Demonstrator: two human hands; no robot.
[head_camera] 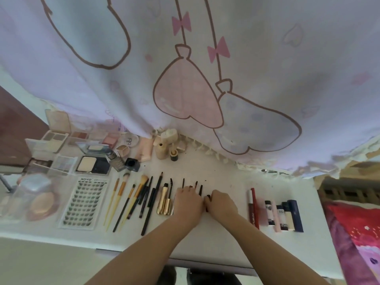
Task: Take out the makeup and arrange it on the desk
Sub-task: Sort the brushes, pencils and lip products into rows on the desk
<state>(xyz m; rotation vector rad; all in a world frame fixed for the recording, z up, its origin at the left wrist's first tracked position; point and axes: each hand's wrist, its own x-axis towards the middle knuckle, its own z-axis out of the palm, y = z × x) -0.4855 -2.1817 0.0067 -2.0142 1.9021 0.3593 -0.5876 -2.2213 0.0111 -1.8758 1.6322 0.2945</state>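
Note:
Makeup lies in rows on the white desk [222,241]. Brushes [123,194] and dark pencils [151,204] run along the middle, beside gold mascara tubes [163,199]. My left hand [188,202] lies palm down over several thin dark sticks [200,189]; whether its fingers curl round any of them is hidden. My right hand [221,203] grips a small dark red stick [207,202] at its left side. Lipsticks and tubes [281,214] stand in a row to the right. Palettes and compacts [90,163] fill the far left.
A lash tray [82,202] and a clear-lidded powder puff [41,198] sit at the left. Bottles and jars [164,149] stand at the back by a hanging cartoon-print curtain [185,68]. Red and pink fabric [357,233] lies right of the desk.

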